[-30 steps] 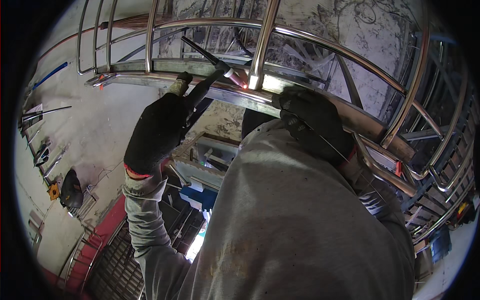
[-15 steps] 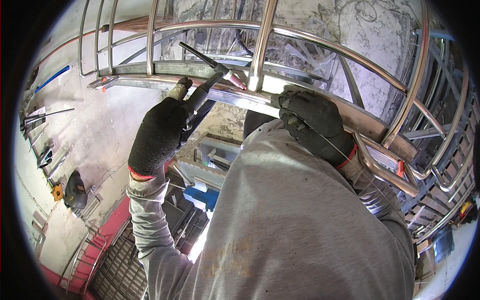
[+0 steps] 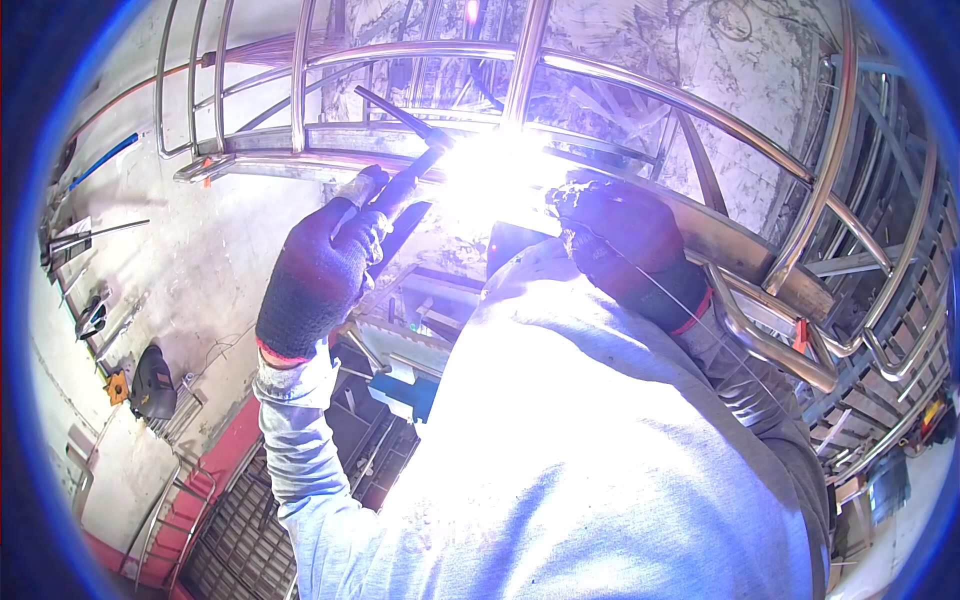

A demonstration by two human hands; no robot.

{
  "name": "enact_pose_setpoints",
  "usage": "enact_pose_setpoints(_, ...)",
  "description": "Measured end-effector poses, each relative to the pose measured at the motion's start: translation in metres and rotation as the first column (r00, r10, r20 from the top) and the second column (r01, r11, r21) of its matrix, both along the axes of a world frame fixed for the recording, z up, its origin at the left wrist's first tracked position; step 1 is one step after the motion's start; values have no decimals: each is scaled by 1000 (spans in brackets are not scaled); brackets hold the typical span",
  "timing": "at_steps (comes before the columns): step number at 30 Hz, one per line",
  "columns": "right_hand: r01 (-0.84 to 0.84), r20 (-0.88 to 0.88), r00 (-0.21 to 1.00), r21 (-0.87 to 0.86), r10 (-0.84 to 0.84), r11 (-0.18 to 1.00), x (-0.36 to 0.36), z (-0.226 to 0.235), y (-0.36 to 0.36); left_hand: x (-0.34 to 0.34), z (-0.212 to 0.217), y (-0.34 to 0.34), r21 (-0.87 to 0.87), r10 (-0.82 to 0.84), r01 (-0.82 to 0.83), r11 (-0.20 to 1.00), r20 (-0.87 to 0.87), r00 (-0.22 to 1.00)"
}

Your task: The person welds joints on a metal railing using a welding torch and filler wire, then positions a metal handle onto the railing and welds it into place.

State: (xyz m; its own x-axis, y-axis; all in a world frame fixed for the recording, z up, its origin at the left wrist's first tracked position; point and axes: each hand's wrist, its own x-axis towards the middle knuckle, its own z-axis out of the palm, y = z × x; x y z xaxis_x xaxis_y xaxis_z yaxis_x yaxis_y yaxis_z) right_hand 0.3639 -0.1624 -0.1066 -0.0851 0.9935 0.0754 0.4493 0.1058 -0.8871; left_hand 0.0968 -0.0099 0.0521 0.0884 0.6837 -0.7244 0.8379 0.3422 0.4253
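Note:
My left hand point(image 3: 318, 262), in a dark glove with a red cuff edge, is closed round the handle of a TIG welding torch point(image 3: 405, 180). A blinding white arc hides the torch's tip, right at the foot of an upright tube point(image 3: 525, 75) on a shiny metal railing point(image 3: 690, 98). On the arc's other side my right hand point(image 3: 630, 245), gloved alike, pinches a thin filler rod point(image 3: 650, 275). The rod trails down past my right wrist, and its front end is lost in the glare.
A flat bar point(image 3: 790, 283) runs under the railing, whose bent tube end point(image 3: 775, 355) juts out by my right forearm. On the floor at left lie a welding helmet point(image 3: 152, 383) and a blue rod point(image 3: 105, 160). A metal grid point(image 3: 235, 520) stands at lower left.
A bright arc has lit at the torch tip, washing out the joint and my grey shirt. Both hands keep nearly the same place.

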Motion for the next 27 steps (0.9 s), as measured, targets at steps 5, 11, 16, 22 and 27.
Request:
enact_pose_setpoints(5,60,-120,991,54,-53,997,-3,-6,0,6,1,0,58,-78,78,995,-9,997)
enact_pose_setpoints(11,51,-195,979,-35,-57,998,-1,1,1,-22,-9,9,390,-838,864,320,-309,450)
enact_pose_setpoints(16,25,-78,997,19,-24,999,3,0,1,-20,-4,10,364,-875,884,294,-268,402)
enact_pose_setpoints(22,16,-79,997,5,-16,1000,3,1,0,-17,-2,6,338,-841,869,362,-285,461)
enact_pose_setpoints(27,25,-114,993,-15,-27,1000,3,-1,1,-18,-1,5,265,-734,734,625,-120,669)
